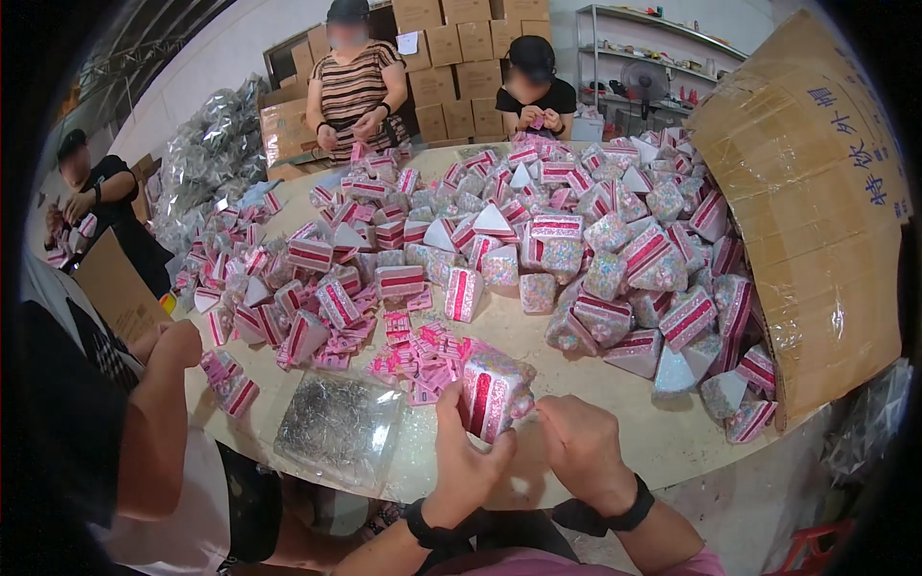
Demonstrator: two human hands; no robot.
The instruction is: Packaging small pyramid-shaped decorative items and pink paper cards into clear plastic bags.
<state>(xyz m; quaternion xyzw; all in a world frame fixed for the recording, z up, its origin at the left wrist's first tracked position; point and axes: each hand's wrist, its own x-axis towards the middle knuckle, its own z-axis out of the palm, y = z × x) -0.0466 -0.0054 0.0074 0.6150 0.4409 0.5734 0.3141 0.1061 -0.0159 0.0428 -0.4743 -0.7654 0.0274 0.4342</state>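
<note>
Tilted cardboard box (816,221); clear bag of clips (338,427); stacked cartons (461,48)

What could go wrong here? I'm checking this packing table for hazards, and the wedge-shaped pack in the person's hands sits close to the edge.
1. The wedge pack is gripped by the left hand and only touched by the right hand, near the table edge; a slip might drop it.
2. The heap of wedge packs slopes toward the tipped cardboard box; some could slide off the table's right side.
3. The clear bag of silver bits lies close by; an elbow might nudge it.
</note>
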